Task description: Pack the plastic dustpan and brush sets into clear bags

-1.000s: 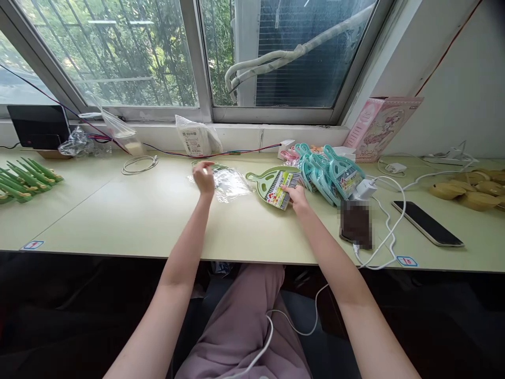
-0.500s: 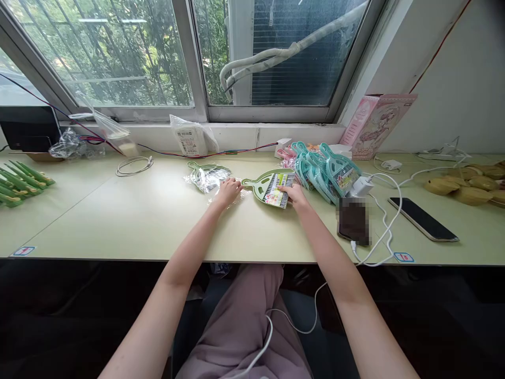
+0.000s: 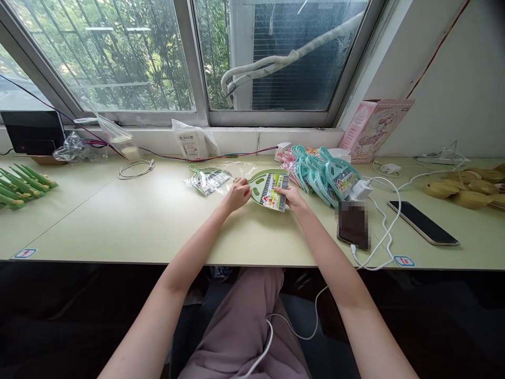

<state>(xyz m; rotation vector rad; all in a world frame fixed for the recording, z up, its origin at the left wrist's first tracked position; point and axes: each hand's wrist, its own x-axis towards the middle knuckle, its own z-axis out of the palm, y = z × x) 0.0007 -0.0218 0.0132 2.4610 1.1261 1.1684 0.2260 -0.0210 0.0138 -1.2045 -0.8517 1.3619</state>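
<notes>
A light green hand dustpan [image 3: 258,196] with oval cut-outs and a bright printed label [image 3: 275,192] is held just over the table. My right hand [image 3: 295,198] pinches its wide right end, thumb lying on the label. At the narrow handle end, my left hand [image 3: 239,193] has its fingers curled closed around the handle, which they mostly hide. Behind that hand lies thin clear plastic wrap [image 3: 240,168]. Left of it, another green dustpan [image 3: 209,179] rests on the table in clear wrapping.
Teal dustpans [image 3: 321,171] are heaped to the right, with pink ones [image 3: 287,160] behind. A phone [image 3: 423,222], a blurred dark device [image 3: 353,225] and white cables [image 3: 389,221] lie farther right. Green stalk-like items [image 3: 23,187] sit at far left; a pink box [image 3: 376,129] stands behind.
My left hand has moved right, from the plastic wrap onto the dustpan's handle. The right hand keeps its hold on the wide end, and the dustpan has tilted slightly.
</notes>
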